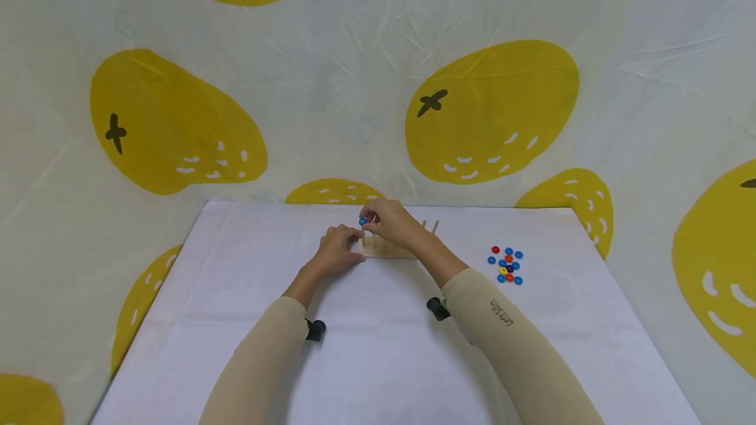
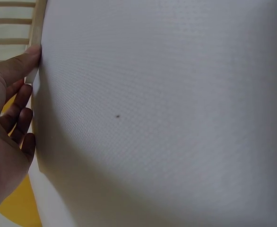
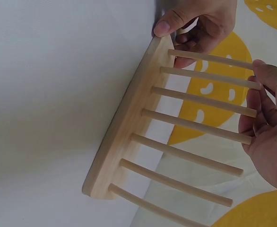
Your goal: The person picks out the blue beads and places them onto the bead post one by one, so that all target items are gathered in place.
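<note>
A wooden peg stand point(image 1: 386, 251) with several upright pegs in a row sits toward the back of the white table; its base point(image 3: 122, 137) shows best in the right wrist view. My left hand point(image 1: 336, 249) grips the base's left end, thumb point(image 2: 33, 54) on the front and other fingers behind. My right hand point(image 1: 391, 222) pinches a small blue ring point(image 1: 363, 222) at the top of the leftmost peg. In the right wrist view, the right-hand fingers point(image 3: 261, 75) surround that peg's tip and hide the ring. The pegs visible there carry no rings.
Loose rings lie in a cluster to the right of the stand: several blue, plus red point(image 1: 495, 250), orange point(image 1: 509, 259), yellow point(image 1: 503, 271) and dark purple ones. Behind the table point(image 1: 378, 359) hangs a pale cloth point(image 1: 336, 103) printed with yellow fruit.
</note>
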